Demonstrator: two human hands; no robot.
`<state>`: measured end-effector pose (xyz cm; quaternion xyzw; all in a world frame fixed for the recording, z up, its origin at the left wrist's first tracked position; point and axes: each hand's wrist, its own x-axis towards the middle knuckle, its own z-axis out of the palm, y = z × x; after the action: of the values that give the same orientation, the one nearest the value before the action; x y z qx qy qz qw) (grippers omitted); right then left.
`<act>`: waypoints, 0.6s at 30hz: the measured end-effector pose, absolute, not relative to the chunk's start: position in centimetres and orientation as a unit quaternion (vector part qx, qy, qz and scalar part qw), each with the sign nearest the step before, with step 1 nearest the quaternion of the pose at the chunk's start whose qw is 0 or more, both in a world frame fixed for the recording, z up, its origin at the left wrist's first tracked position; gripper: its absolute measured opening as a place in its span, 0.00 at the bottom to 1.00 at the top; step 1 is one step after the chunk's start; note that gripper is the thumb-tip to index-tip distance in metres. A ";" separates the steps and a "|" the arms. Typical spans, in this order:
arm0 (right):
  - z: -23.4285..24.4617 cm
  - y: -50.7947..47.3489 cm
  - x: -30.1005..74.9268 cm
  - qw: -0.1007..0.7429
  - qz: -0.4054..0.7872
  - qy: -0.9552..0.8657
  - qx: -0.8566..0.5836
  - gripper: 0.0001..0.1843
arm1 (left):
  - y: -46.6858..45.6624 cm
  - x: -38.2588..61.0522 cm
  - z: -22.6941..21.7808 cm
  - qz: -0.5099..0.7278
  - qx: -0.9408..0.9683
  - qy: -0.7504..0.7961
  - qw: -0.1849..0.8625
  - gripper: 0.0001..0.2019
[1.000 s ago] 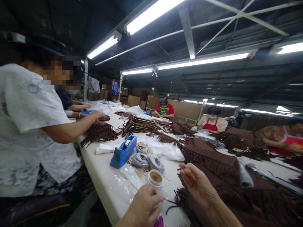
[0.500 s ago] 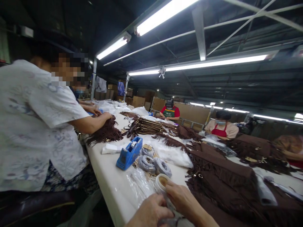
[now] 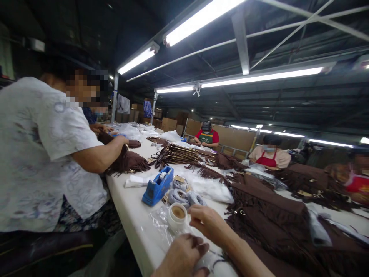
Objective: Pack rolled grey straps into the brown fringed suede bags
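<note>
My left hand [image 3: 181, 256] rests at the bottom edge on crinkled clear plastic [image 3: 161, 221], its fingers curled under and dark at the tips. My right hand [image 3: 209, 223] hovers just right of a small white jar [image 3: 177, 215] holding brown paste, fingers bent and drawn together toward the jar's rim. I cannot make out what either hand holds. Brown fringed bags [image 3: 268, 215] lie along my right side on the white table [image 3: 132, 215].
A blue tape dispenser [image 3: 158, 186] and grey bundles [image 3: 184, 197] sit beyond the jar, with white plastic bags [image 3: 210, 188] behind them. A co-worker in a white shirt [image 3: 43, 154] at left handles a fringed bag [image 3: 127, 161]. More people work across the table.
My right hand left the brown fringe, came to the jar and now sits just right of it. The jar stands further left. My left hand stayed curled near the table's edge.
</note>
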<state>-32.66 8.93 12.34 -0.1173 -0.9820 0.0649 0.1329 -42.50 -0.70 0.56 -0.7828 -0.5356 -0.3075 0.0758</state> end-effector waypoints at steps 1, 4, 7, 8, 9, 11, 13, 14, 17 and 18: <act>13.2 9.1 -31.1 0.153 0.084 -0.977 -0.120 0.09 | -1.6 -42.4 1.5 -0.323 -0.779 -0.531 0.077 0.24; 15.8 8.8 -25.2 0.237 0.205 -0.938 -0.147 0.09 | -3.9 -41.8 4.2 -0.366 -0.774 -0.511 0.074 0.18; 17.1 6.7 -19.5 0.335 0.394 -0.824 -0.232 0.14 | -4.5 -39.5 5.9 -0.441 -0.739 -0.509 0.009 0.16; 17.1 5.6 -18.0 0.366 0.455 -0.766 -0.266 0.15 | -4.4 -38.1 6.3 -0.476 -0.716 -0.508 -0.044 0.16; 16.9 4.5 -16.7 0.394 0.503 -0.711 -0.294 0.16 | -4.4 -36.5 6.7 -0.510 -0.689 -0.502 -0.113 0.18; 16.1 2.4 -14.7 0.426 0.543 -0.644 -0.329 0.18 | -4.3 -32.6 7.3 -0.561 -0.629 -0.469 -0.265 0.25; 15.0 0.6 -12.7 0.439 0.528 -0.643 -0.339 0.18 | -4.2 -28.7 7.8 -0.591 -0.573 -0.400 -0.403 0.37; 14.4 -0.3 -11.6 0.444 0.508 -0.655 -0.341 0.18 | -4.1 -27.0 7.9 -0.598 -0.545 -0.355 -0.467 0.41; 12.2 -2.5 -7.6 0.455 0.424 -0.694 -0.363 0.17 | -3.8 -23.4 7.8 -0.581 -0.454 -0.258 -0.624 0.35; 11.2 -3.2 -6.1 0.449 0.391 -0.711 -0.375 0.16 | -3.7 -22.6 7.6 -0.561 -0.436 -0.250 -0.658 0.30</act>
<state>-6.07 -3.21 11.24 -0.3755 -0.7105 0.3912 0.4485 -22.62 -3.71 7.64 -0.4358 -0.2496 -0.5614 -0.6577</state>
